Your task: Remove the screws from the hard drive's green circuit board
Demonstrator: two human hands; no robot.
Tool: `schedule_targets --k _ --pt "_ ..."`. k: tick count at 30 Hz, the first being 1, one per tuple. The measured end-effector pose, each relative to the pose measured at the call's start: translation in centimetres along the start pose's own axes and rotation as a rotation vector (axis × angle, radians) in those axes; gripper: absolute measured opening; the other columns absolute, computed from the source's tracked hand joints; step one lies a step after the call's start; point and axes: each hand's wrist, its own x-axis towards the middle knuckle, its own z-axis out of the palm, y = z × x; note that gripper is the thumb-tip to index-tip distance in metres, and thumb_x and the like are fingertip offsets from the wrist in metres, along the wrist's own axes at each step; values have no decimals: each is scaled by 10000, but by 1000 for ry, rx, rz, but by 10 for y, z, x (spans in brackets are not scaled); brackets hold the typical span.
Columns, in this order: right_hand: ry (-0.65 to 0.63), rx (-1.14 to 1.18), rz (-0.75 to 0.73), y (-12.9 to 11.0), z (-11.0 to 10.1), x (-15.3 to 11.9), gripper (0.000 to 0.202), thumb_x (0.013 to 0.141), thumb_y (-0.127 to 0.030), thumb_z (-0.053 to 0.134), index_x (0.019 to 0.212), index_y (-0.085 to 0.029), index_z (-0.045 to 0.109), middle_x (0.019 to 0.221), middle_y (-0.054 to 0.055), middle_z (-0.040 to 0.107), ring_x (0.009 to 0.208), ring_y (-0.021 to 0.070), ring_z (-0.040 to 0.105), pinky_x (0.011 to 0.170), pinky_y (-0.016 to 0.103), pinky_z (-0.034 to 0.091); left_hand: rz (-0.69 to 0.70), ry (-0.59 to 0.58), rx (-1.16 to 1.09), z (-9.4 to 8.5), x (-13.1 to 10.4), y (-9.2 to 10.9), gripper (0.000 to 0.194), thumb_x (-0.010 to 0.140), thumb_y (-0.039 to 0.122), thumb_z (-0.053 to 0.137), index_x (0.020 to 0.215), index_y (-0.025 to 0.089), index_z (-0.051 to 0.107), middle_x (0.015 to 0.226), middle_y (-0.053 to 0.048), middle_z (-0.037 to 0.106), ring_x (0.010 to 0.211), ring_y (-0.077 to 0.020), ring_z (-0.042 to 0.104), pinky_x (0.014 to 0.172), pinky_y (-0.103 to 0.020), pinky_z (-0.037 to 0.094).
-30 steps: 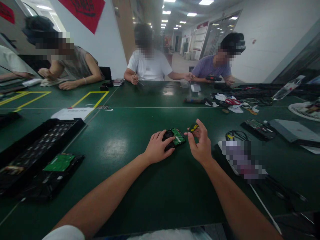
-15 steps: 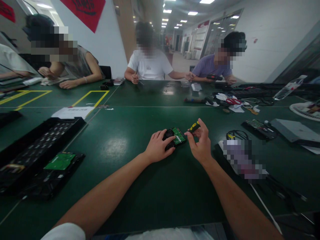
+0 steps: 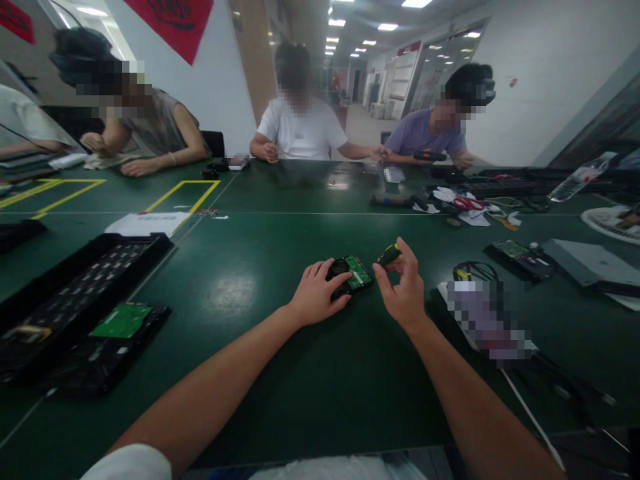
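Observation:
A hard drive (image 3: 359,273) with its green circuit board facing up lies on the green table in front of me. My left hand (image 3: 320,290) holds it down, its fingers over the black part and thumb along the near edge. To the right of the drive, my right hand (image 3: 403,283) grips a screwdriver by its black and yellow handle (image 3: 389,254) between thumb and fingers. The screwdriver's shaft and tip cannot be made out, so I cannot tell whether it touches the drive.
At left lie a long black tray (image 3: 95,280) and another hard drive (image 3: 120,321). A power bank-like blurred item with cables (image 3: 480,320), another drive (image 3: 520,259) and a grey box (image 3: 590,267) lie at right. Across the table sit several people, near scissors (image 3: 467,203) and a bottle (image 3: 583,177).
The screwdriver handle has turned slightly in my right hand. My left hand and the hard drive stay in place. Across the table, the middle person's thin tool no longer shows.

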Motion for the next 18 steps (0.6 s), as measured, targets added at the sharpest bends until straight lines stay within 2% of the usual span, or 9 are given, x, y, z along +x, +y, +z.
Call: schedule_targets --k 6,12,15,18 --pt "-52 54 23 -1 -1 0 686 1050 -329 576 1665 -319 273 1382 124 684 1001 241 772 918 474 671 -4 11 -14 0 0 0 580 961 528 653 1509 349 592 1652 -142 382 1479 -424 390 1184 -635 347" --pt "7 -31 8 -1 -1 0 741 988 -401 691 1636 -300 344 1323 122 695 927 237 742 858 463 682 -8 -3 -8 0 0 0 581 961 542 652 1509 362 586 1660 -131 371 1486 -420 380 1186 -633 347" --pt "1 -39 -3 -2 -1 0 726 990 -390 686 1631 -292 358 1332 128 686 953 242 738 870 467 678 -9 -4 -5 0 0 0 579 968 541 639 1513 351 583 1654 -144 375 1490 -421 377 1187 -632 346" --pt "-16 4 11 -1 -1 0 734 1008 -358 655 1653 -286 311 1337 138 693 981 252 753 907 488 670 -9 -6 -4 -1 0 0 583 970 544 636 1516 349 581 1650 -142 379 1495 -417 371 1192 -631 344"
